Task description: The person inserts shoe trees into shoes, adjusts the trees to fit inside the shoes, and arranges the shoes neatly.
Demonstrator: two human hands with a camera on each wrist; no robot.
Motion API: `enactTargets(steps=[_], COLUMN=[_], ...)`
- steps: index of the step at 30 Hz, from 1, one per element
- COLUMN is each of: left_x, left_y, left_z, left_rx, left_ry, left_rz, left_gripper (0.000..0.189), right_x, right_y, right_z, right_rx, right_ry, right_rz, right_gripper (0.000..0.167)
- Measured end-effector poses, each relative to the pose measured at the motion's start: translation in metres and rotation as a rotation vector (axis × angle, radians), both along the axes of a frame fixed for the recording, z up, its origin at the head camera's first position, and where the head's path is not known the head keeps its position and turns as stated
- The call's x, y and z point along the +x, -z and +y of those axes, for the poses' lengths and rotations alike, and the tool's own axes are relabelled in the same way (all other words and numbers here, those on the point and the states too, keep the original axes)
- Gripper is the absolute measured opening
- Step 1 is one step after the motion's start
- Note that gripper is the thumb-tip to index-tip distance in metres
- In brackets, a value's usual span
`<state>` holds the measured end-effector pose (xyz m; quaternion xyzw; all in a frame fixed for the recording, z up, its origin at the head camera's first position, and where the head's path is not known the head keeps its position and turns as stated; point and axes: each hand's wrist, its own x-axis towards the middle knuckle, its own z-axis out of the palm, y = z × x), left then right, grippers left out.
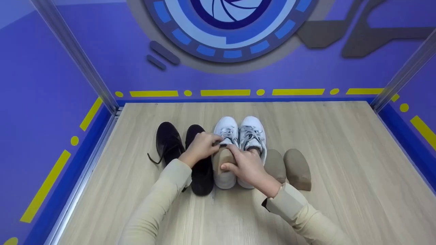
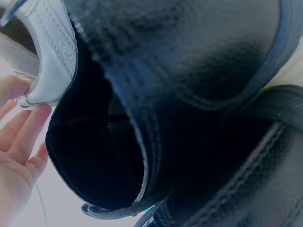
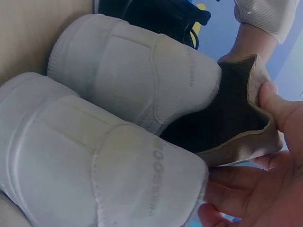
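A pair of white sneakers stands side by side, the left sneaker (image 1: 227, 129) under both hands and the right sneaker (image 1: 251, 126) beside it. My left hand (image 1: 203, 145) pinches the collar edge of the left sneaker, whose white side (image 2: 57, 52) shows in the left wrist view. With thumb and fingers, my right hand (image 1: 248, 165) holds a tan molded shoe insert (image 1: 224, 157) at that sneaker's opening. Seen from the right wrist, the insert (image 3: 241, 149) is a hollow shell with a dark inside. Its front end is hidden.
Left of the sneakers stand two black shoes, the outer shoe (image 1: 167, 136) with a loose lace and the inner shoe (image 1: 202, 182) partly under my left arm. To the right lie two more tan inserts, one (image 1: 275, 164) behind the other (image 1: 297, 166). Blue walls enclose the wooden table (image 1: 347, 163).
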<state>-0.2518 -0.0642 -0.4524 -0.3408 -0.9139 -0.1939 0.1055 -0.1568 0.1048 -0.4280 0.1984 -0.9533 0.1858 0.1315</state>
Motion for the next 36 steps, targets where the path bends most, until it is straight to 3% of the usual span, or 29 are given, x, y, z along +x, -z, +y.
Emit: enactTargets(steps=[10,17,24,36], left_x=[-0.002,-0.002,-0.001,-0.001], left_y=[0.000,-0.001,0.001,0.001], left_z=[0.001,0.002,0.001,0.001], left_rx=[-0.014,-0.014,0.005,0.000], left_ry=[-0.013,-0.025,-0.035,-0.017], left_rz=[-0.007,-0.016,-0.017,-0.018], left_gripper=[0.020,0.020,0.019,0.016], right_x=[0.001,0.003,0.001,-0.004], right_y=[0.001,-0.002,0.003,0.018], right_z=[-0.004,-0.009,-0.021,-0.031], right_rx=[-0.051,-0.061,-0.058,-0.115], right_ry=[0.004,0.062,0.124,0.154], right_rz=[-0.028,-0.099,0.018,0.180], right_gripper=[0.056,0.071,0.066,0.065])
